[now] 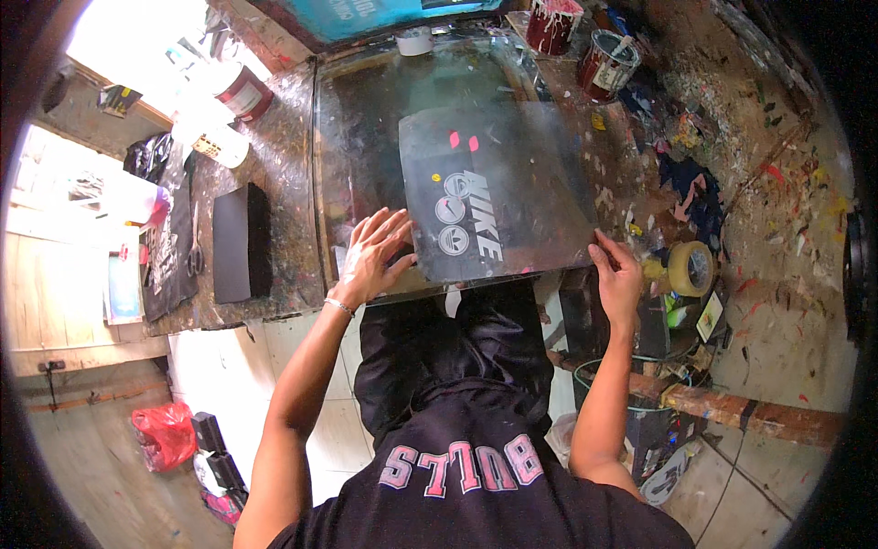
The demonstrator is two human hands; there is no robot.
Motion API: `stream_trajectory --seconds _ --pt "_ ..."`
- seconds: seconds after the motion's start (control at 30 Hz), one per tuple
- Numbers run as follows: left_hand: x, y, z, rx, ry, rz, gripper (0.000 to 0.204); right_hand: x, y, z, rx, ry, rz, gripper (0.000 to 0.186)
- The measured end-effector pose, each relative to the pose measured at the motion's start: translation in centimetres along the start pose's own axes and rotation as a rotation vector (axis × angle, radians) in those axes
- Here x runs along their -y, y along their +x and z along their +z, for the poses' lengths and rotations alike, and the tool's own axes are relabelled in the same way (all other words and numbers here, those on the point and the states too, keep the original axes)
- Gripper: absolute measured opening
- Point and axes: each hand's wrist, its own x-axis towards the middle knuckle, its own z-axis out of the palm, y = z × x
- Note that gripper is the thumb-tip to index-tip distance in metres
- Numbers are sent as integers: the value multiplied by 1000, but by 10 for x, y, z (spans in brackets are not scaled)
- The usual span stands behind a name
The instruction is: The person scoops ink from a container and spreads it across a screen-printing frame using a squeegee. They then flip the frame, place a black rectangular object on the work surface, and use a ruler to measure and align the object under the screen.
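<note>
A transparent plastic sheet [540, 183] printed with white lettering, round white face figures and small pink marks lies on a dark glass plate [357, 119] at the table's front. My left hand [373, 254] rests with fingers spread beside the sheet's left edge, its fingertips near or on that edge. At the sheet's right front corner, my right hand [617, 274] pinches the edge between thumb and fingers. Part of the sheet's outline fades into the glass, so its far right edge is hard to make out.
Paint cans [608, 66] stand at the back right, and a red can [243, 91] at the back left. A black block [240, 243] and scissors [195, 259] lie left of the glass. A tape roll [690, 269] sits to the right. A blue-framed screen [366, 20] stands behind.
</note>
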Motion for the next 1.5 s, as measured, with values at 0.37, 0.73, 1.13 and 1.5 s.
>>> stream_trajectory --seconds 0.37,0.73,1.13,1.5 --pt "-2 12 4 124 77 -4 89 4 -15 3 -54 -3 11 34" --pt "4 10 4 109 67 43 90 8 -10 4 -34 -73 26 33" --pt "5 11 7 69 65 55 90 10 -6 0 -63 -32 181 37" --pt "3 11 6 78 65 34 90 1 -10 2 -61 -55 110 38"
